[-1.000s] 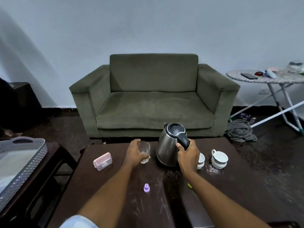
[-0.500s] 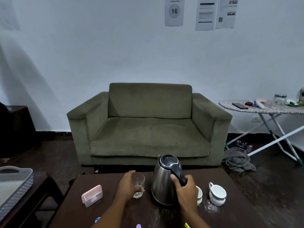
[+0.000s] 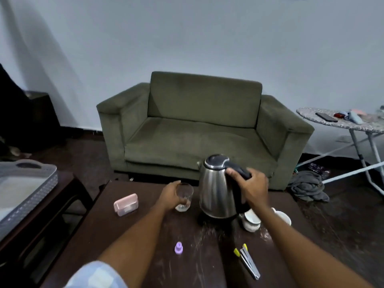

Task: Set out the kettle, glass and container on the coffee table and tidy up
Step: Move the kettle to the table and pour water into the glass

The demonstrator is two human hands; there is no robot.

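A steel kettle (image 3: 216,194) with a black lid and handle stands near the far edge of the dark coffee table (image 3: 133,235). My right hand (image 3: 252,189) grips its black handle. Just left of it, my left hand (image 3: 169,197) wraps around a clear glass (image 3: 185,196) resting on the table. A small pink container (image 3: 126,204) lies further left on the table, apart from both hands.
Two white cups (image 3: 252,220) sit right of the kettle, partly behind my right forearm. A purple cap (image 3: 178,247) and yellow-tipped tongs (image 3: 248,260) lie near me. A grey tray (image 3: 25,196) rests on a side table at left. Sofa (image 3: 203,129) behind, ironing board (image 3: 342,121) at right.
The view has swung about while both hands kept their holds. The kettle now appears turned, its handle towards the right, and my right hand sits higher on the handle.
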